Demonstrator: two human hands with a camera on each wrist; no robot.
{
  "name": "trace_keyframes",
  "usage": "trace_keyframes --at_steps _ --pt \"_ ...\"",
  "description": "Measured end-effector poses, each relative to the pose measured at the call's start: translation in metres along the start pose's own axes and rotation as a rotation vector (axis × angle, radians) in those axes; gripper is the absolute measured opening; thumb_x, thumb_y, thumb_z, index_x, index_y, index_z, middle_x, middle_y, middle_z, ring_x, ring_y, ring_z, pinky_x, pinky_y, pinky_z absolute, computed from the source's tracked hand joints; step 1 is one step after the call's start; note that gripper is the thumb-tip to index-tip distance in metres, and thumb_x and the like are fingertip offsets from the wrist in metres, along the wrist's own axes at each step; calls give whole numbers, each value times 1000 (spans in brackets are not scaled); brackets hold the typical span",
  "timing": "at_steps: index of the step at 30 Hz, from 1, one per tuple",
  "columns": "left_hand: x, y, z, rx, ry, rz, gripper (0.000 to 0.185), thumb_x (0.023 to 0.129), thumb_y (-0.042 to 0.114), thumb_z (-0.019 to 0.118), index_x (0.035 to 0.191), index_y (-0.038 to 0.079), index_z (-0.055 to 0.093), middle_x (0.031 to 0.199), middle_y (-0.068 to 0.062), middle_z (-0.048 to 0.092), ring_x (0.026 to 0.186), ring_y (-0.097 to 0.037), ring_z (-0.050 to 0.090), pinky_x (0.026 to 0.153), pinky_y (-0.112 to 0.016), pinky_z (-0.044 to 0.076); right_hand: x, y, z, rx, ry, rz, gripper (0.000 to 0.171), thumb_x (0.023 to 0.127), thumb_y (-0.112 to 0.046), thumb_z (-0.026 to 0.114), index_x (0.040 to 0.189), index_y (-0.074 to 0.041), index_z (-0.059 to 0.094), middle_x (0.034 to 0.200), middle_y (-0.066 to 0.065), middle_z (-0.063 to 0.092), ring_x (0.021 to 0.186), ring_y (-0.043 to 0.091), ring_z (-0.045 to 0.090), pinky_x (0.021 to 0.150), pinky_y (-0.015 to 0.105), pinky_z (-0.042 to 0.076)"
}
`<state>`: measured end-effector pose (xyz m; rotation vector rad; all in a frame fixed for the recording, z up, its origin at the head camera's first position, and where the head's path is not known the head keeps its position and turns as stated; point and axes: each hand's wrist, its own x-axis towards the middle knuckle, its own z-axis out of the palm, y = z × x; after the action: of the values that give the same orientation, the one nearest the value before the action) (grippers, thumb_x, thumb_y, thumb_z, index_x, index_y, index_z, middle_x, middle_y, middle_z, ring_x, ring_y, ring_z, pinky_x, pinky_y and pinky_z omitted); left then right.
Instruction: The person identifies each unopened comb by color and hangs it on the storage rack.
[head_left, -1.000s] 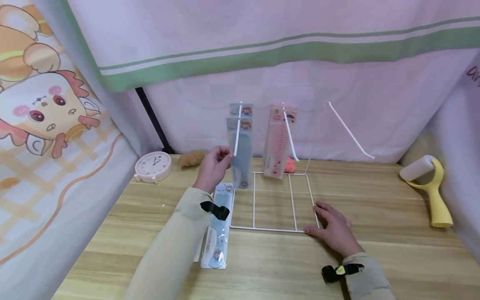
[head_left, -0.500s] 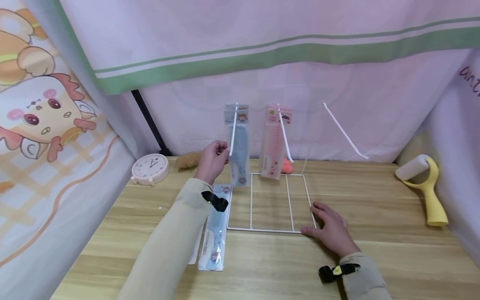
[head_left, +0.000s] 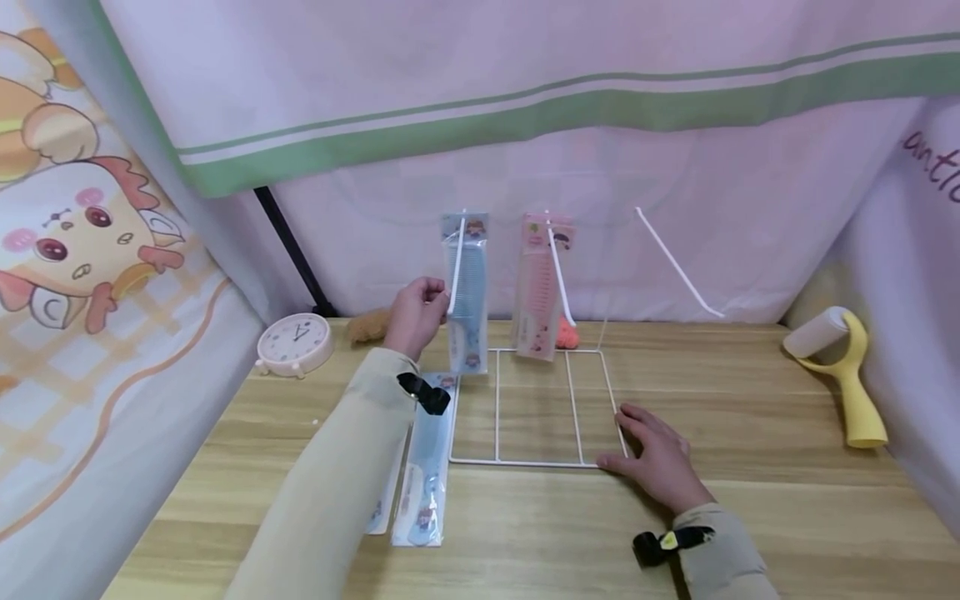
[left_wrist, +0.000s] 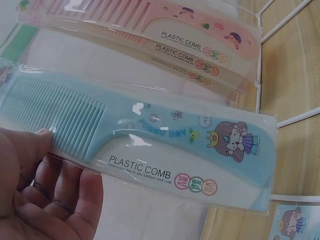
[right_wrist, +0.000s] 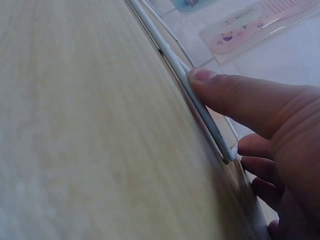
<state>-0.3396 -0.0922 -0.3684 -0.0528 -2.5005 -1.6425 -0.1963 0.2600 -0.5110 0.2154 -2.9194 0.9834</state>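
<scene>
My left hand pinches the edge of a packaged blue comb, its thumb on the front of the clear sleeve. The comb hangs upright on the left prong of a white wire display rack. Packaged pink combs hang on the middle prong. The right prong carries nothing. At the front right corner of the rack's base, my right hand holds the wire, thumb on the front bar and fingers at the side bar. Another packaged blue comb lies on the table beside the base.
One more package is partly hidden under my left sleeve. A pink clock and a brown fuzzy thing stand at the back left. A yellow-handled lint roller is at the right. Pink cloth hangs behind the wooden table.
The front blue comb has slid back along the left prong, against what hangs behind it. My left hand has moved slightly with it. The right hand stays at the rack's corner.
</scene>
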Motion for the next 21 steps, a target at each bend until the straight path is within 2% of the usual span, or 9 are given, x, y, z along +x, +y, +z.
trace_keyframes --at_steps 4,13,21 --pt "3 3 -1 24 0 -35 25 101 17 57 117 -2 63 105 -14 65 85 -20 63 76 -31 55 0 0 0 4 7 -4 88 79 -52 81 141 3 53 154 19 42 140 47 33 99 62 20" --pt "8 12 -6 59 -41 -130 26 102 21 56 120 3 62 111 -12 64 95 -25 64 84 -37 55 0 0 0 18 8 3 88 78 -52 82 141 3 53 154 19 41 140 48 32 101 63 19" --pt "8 5 -5 128 3 -78 27 100 22 59 118 3 65 110 -12 66 98 -26 61 87 -39 51 0 0 0 -2 6 4 87 79 -52 81 141 2 53 154 20 42 139 48 33 100 62 21"
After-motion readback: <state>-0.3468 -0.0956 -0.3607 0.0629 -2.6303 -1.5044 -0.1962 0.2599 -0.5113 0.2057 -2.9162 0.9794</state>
